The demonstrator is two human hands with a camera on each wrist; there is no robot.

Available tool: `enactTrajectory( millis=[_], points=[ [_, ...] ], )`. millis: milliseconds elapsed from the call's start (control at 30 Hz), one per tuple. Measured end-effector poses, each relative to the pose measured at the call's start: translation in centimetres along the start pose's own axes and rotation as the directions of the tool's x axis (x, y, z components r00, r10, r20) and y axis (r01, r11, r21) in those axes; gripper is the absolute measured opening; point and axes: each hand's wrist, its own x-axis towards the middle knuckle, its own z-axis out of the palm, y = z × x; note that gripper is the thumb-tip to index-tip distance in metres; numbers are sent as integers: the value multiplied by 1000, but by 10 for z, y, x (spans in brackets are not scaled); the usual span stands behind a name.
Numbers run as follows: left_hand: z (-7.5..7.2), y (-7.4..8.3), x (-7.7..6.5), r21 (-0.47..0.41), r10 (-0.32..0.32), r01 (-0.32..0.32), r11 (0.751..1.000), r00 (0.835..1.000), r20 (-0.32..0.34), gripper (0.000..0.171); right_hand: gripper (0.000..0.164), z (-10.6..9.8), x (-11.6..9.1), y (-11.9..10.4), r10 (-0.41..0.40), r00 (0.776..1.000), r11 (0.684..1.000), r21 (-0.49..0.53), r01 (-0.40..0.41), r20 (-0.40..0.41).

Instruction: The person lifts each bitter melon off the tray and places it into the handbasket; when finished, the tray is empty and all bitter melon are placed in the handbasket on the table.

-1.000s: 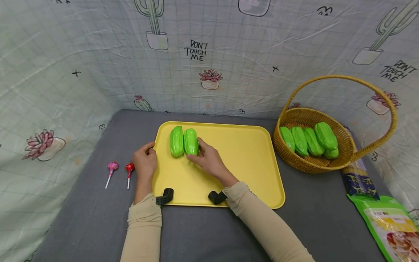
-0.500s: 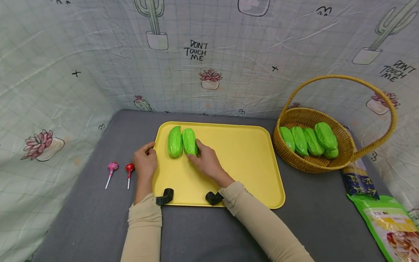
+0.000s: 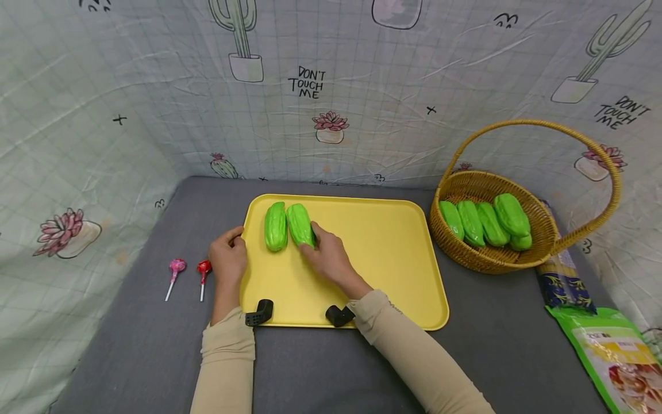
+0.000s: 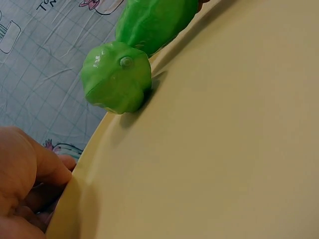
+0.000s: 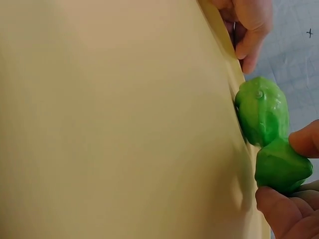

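Note:
Two glossy green ridged vegetables lie side by side at the back left of a yellow tray [image 3: 372, 259]. My right hand [image 3: 331, 256] pinches the right-hand vegetable [image 3: 300, 223] between thumb and fingers, as the right wrist view shows. Beside it, the left vegetable [image 3: 276, 227] stands almost straight, while the pinched one leans, its far end tilted left. In the left wrist view a rounded end with a small nub [image 4: 126, 61] faces the camera. My left hand [image 3: 228, 259] grips the tray's left rim, fingertips right at the edge.
A wicker basket [image 3: 465, 260] with a tall handle holds several more green vegetables at the right. Beside it lie a dark blue patterned packet [image 3: 566, 287] and a green food bag [image 3: 615, 351]. A pink lollipop [image 3: 177, 266] and a red lollipop [image 3: 204, 267] lie left of the tray.
My right hand has shifted slightly left with the right-hand vegetable, which now leans more. The left vegetable has also slid a little left. My left hand keeps its place on the rim.

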Motion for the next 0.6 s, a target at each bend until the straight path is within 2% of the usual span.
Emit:
enactTrajectory(
  millis=[367, 600],
  points=[
    [1, 0, 2, 12, -7, 7, 1000, 1000, -6, 38, 63, -5, -3, -1, -2, 1000, 999, 39, 2, -14],
    [3, -2, 3, 14, -9, 9, 1000, 1000, -14, 38, 67, -12, -6, -5, -12, 1000, 995, 103, 13, -13]
  ],
)
